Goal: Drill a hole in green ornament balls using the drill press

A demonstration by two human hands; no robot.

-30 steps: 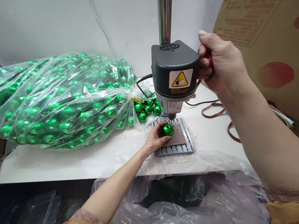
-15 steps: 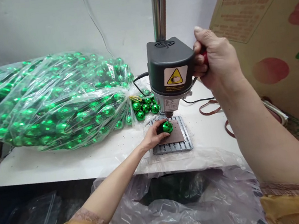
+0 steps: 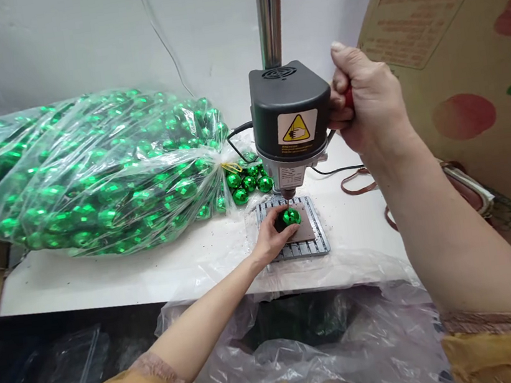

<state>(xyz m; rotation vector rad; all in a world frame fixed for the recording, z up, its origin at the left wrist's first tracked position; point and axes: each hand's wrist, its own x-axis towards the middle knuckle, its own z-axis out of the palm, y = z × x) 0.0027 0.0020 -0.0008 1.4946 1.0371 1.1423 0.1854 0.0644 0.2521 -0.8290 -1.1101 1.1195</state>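
My left hand [image 3: 274, 234] is closed around a shiny green faceted ball [image 3: 291, 216], thumb at the front and fingers behind. The ball rests on a brownish square pad [image 3: 305, 230] lying on the slotted metal base [image 3: 323, 246] of a small drill press. Right above it is the drill chuck [image 3: 288, 193], its thin bit reaching down to the ball's top; whether it is inside the ball I cannot tell. My right hand [image 3: 370, 98] grips the red-ended handle [image 3: 349, 97] at the side of the black drill press head [image 3: 291, 102].
A big clear bag [image 3: 107, 173] full of green balls lies on the left of the white table [image 3: 121, 278]. Several loose green balls [image 3: 249, 183] sit behind the base. A cardboard box [image 3: 461, 76] stands at the right. Plastic sheeting [image 3: 353, 361] hangs at the table's front edge.
My left hand and the green ball have shifted slightly to the right beneath the bit. The right hand keeps its grip on the handle. The whole view has moved a little.
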